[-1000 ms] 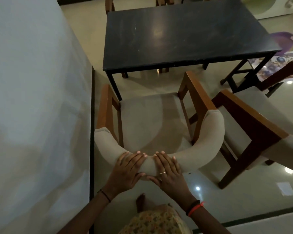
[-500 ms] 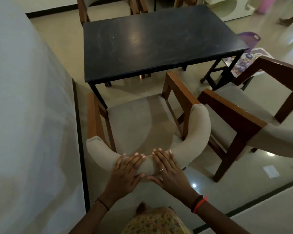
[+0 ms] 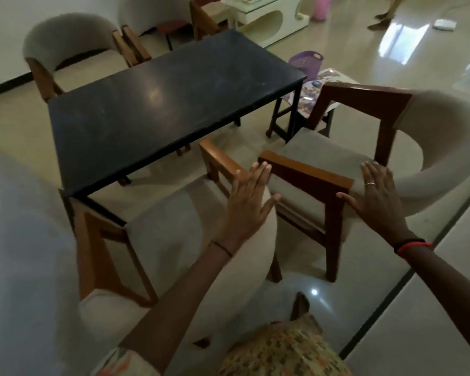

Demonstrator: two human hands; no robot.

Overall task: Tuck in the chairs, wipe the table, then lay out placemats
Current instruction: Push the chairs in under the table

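A black rectangular table (image 3: 158, 104) stands in the middle of the room. A beige cushioned chair with wooden arms (image 3: 163, 240) sits at its near edge, its seat partly under the tabletop. A second such chair (image 3: 320, 153) stands to the right, turned at an angle away from the table. My left hand (image 3: 248, 202) is open in the air between the two chairs, fingers straight. My right hand (image 3: 377, 194) is open too, over the curved back of the right chair; I cannot tell whether it touches. A patterned mat (image 3: 310, 93) lies on a stool beyond the table's right end.
A white wall (image 3: 17, 253) runs close along the left. Another beige chair (image 3: 65, 47) stands at the table's far side. Beyond are a purple basket (image 3: 307, 61), a white low table (image 3: 266, 14) and a person's feet (image 3: 383, 20) on the glossy floor.
Both hands have lifted off the near chair's backrest and moved right toward the second chair. The view has swung right, and the near chair sits closer to the table than before.
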